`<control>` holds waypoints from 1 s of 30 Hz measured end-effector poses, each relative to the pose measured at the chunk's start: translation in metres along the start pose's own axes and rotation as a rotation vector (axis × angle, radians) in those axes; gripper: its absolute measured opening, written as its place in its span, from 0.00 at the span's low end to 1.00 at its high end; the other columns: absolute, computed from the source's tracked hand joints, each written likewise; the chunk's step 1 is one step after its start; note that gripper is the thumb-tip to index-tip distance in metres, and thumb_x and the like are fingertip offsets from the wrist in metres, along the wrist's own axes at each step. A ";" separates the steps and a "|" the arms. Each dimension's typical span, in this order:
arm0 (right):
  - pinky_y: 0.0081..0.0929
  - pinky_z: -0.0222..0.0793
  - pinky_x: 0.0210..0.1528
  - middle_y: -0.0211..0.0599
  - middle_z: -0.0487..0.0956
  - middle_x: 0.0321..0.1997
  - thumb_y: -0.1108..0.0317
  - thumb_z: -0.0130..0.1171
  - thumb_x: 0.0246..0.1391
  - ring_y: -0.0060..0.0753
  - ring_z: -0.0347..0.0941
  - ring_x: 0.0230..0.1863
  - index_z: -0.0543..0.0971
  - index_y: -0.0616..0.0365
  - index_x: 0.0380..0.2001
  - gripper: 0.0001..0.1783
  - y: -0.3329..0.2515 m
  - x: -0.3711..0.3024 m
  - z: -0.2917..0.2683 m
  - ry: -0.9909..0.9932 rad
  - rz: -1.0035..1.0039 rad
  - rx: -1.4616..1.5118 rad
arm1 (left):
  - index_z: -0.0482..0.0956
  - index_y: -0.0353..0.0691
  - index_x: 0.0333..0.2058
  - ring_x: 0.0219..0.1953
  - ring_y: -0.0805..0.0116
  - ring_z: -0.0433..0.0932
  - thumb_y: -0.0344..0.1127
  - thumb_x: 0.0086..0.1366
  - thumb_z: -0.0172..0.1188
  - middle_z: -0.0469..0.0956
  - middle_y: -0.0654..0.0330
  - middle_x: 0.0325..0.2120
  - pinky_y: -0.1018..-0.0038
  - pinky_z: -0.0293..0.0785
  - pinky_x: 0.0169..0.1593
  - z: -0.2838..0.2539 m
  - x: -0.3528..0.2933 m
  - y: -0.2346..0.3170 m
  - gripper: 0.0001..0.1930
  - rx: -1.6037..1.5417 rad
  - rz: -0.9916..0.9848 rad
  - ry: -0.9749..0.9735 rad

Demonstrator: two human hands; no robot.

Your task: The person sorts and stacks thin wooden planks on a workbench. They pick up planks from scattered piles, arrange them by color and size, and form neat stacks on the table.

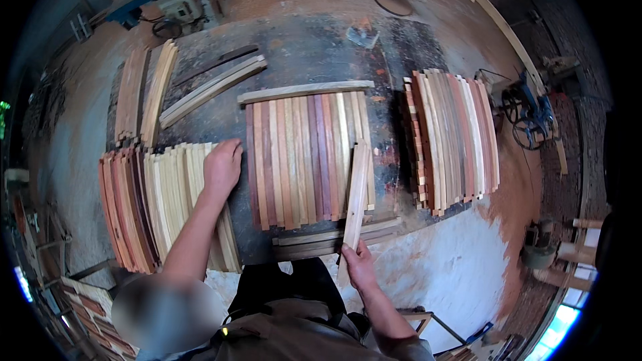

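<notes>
My right hand (359,266) grips the near end of a pale wooden strip (356,187). The strip slants away from me over the right side of a row of wooden strips (294,160) in brown, reddish, purple and cream tones, laid side by side. A separate greyish strip (307,91) lies crosswise along the row's far end. My left hand (223,164) is at the far right ends of a stack of pale strips (174,187), its fingers curled. Whatever those fingers hold, if anything, is hidden. Reddish and dark strips (127,207) lie left of the pale ones.
A tall stack of mixed strips (455,140) stands on the right of the dark worktable (301,47). Loose strips (214,90) lie toward the far left, and dark strips (314,244) along the near edge. A blue machine (528,110) is beyond the table's right side.
</notes>
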State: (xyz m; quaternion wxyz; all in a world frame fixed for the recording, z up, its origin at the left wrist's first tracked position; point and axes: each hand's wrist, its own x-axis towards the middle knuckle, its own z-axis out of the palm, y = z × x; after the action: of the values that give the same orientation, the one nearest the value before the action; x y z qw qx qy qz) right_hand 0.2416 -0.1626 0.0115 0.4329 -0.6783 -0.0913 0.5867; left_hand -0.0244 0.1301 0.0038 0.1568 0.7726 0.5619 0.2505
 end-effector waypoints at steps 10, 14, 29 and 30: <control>0.25 0.68 0.51 0.34 0.79 0.45 0.68 0.59 0.61 0.23 0.71 0.45 0.72 0.64 0.53 0.20 0.016 0.002 0.012 0.024 -0.025 0.021 | 0.79 0.35 0.45 0.53 0.52 0.74 0.38 0.59 0.63 0.79 0.52 0.44 0.59 0.69 0.57 0.057 0.123 0.032 0.17 0.250 0.224 -0.053; 0.25 0.68 0.51 0.33 0.79 0.44 0.67 0.59 0.61 0.22 0.71 0.45 0.73 0.63 0.52 0.18 0.016 0.003 0.013 0.016 -0.054 -0.011 | 0.78 0.33 0.38 0.47 0.48 0.77 0.38 0.61 0.58 0.79 0.48 0.40 0.55 0.73 0.51 0.055 0.127 0.030 0.13 0.347 0.180 -0.291; 0.28 0.68 0.53 0.38 0.79 0.43 0.64 0.61 0.58 0.26 0.72 0.46 0.73 0.64 0.52 0.21 0.012 0.001 0.002 0.043 -0.113 -0.198 | 0.69 0.35 0.48 0.23 0.72 0.79 0.35 0.71 0.50 0.78 0.59 0.25 0.77 0.70 0.21 0.024 -0.079 0.045 0.12 -0.768 -0.702 -0.764; 0.29 0.68 0.53 0.40 0.79 0.43 0.64 0.61 0.58 0.29 0.73 0.47 0.73 0.64 0.53 0.22 0.004 -0.002 0.004 0.033 -0.084 -0.193 | 0.69 0.34 0.47 0.23 0.73 0.79 0.35 0.71 0.51 0.77 0.60 0.25 0.77 0.70 0.22 0.026 -0.089 0.044 0.12 -0.804 -0.683 -0.710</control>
State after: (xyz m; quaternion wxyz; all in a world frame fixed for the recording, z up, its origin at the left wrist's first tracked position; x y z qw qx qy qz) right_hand 0.2361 -0.1647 0.0101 0.3914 -0.7219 -0.1684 0.5453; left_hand 0.0031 0.0329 -0.0132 0.6824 0.4665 0.5526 0.1062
